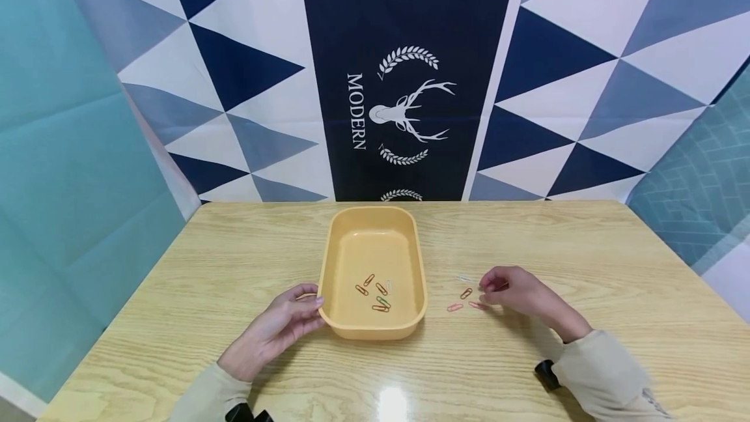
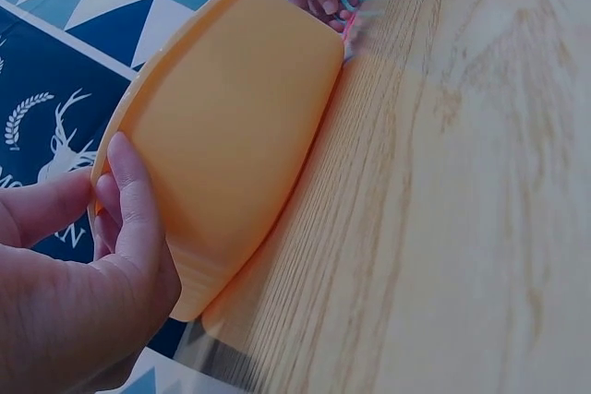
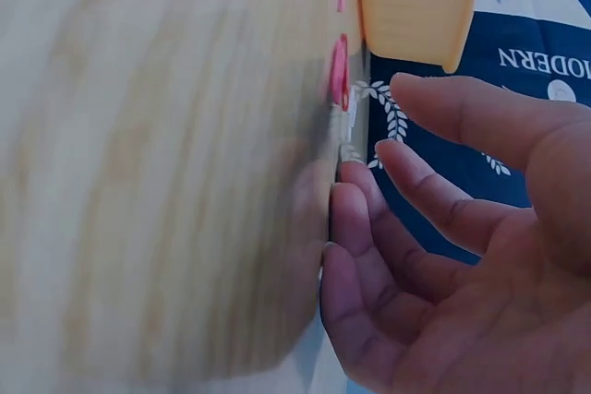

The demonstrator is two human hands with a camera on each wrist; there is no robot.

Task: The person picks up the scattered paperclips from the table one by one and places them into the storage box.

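A yellow plastic tray (image 1: 374, 333) stands on the table with several paper clips (image 1: 380, 309) lying in it, mostly red, plus a green one and a pale one. My left hand (image 1: 287, 319) pinches the tray's left rim between thumb and fingers, plainly seen in the left wrist view. To the right of the tray lie a white paper clip (image 1: 463, 278), a red paper clip (image 1: 466, 293) and two pink ones, the left pink paper clip (image 1: 455, 308) farther from the hand. Right beside them my right hand (image 1: 514, 288) hovers low, thumb and index finger apart, other fingertips at the tabletop.
The wooden table (image 1: 246, 246) reaches back to a patterned cloth (image 1: 252, 83) hanging behind it. Teal cloth (image 1: 82, 168) hangs along the left side. Black wrist straps (image 1: 547, 375) sit at both beige sleeves.
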